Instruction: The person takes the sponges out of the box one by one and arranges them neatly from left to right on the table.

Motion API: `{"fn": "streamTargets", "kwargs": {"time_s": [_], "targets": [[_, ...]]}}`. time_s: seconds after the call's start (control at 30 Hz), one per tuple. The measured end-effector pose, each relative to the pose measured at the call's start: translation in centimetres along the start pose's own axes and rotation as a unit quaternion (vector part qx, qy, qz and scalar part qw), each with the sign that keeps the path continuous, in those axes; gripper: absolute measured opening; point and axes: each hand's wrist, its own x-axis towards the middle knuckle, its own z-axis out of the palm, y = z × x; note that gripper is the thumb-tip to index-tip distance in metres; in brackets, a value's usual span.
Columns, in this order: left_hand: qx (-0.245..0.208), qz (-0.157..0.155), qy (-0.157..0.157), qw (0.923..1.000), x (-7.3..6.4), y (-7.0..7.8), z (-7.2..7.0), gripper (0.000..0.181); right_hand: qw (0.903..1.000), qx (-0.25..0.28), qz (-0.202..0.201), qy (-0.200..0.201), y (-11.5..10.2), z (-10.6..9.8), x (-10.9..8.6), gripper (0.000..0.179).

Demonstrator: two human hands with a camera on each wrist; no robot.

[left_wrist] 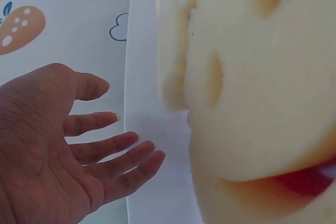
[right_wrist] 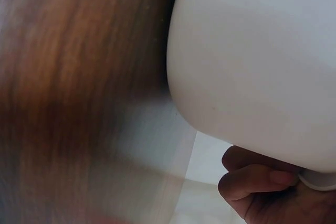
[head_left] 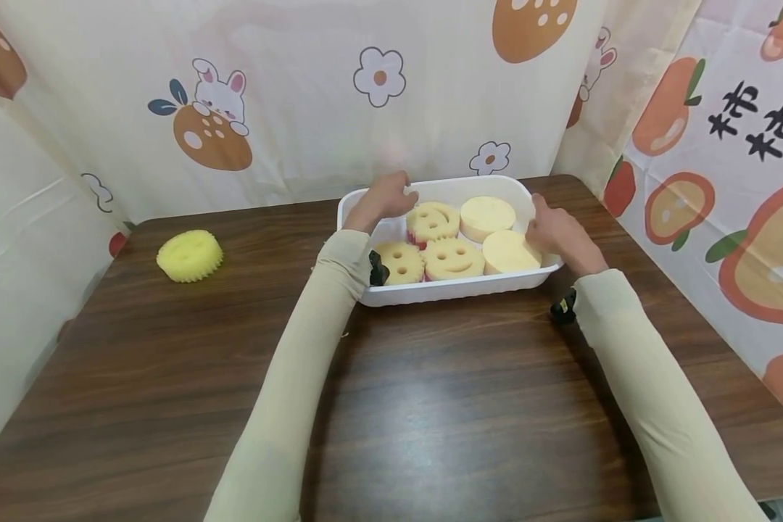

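A white rectangular tray stands at the back of the table. In it lie three pale smiley-face sponges with scalloped rims, two with reddish undersides showing, and two plain round pale discs, one at the back and one in front. My left hand is over the tray's left end; in the left wrist view its fingers are spread and loosely bent, holding nothing. At the right end my right hand grips the tray's rim, its fingers curled at the edge in the right wrist view.
A bright yellow scalloped sponge lies alone at the left of the dark wooden table. A printed curtain hangs close behind the table, and more printed cloth borders its right side.
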Motion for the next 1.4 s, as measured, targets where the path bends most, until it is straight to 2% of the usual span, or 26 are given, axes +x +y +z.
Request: {"fn": "streamTargets", "kwargs": {"time_s": [0.23, 0.43, 0.9, 1.17, 1.4], "targets": [[-0.004, 0.008, -0.002, 1.0000, -0.2, 0.3, 0.4, 0.047, 1.0000, 0.001, -0.001, 0.002, -0.1, 0.0, -0.2, 0.068], [-0.005, 0.008, -0.009, 0.9999, -0.1, 0.2, 0.8, 0.050, 1.0000, 0.001, -0.001, 0.002, -0.1, 0.0, -0.2, 0.069], [-0.002, 0.028, -0.004, 0.9996, 0.3, -0.1, 1.1, 0.053, 0.9999, -0.005, -0.004, 0.009, -0.2, 0.0, -0.1, 0.068], [-0.025, 0.001, -0.034, 0.9991, 0.1, 0.0, 1.3, 0.060, 0.9999, -0.005, -0.008, 0.006, -0.1, 0.0, -0.1, 0.068], [-0.016, 0.006, -0.032, 0.9994, -0.1, 0.0, 1.5, 0.060, 0.9999, -0.007, -0.008, 0.004, -0.1, -0.1, -0.2, 0.068]]}}
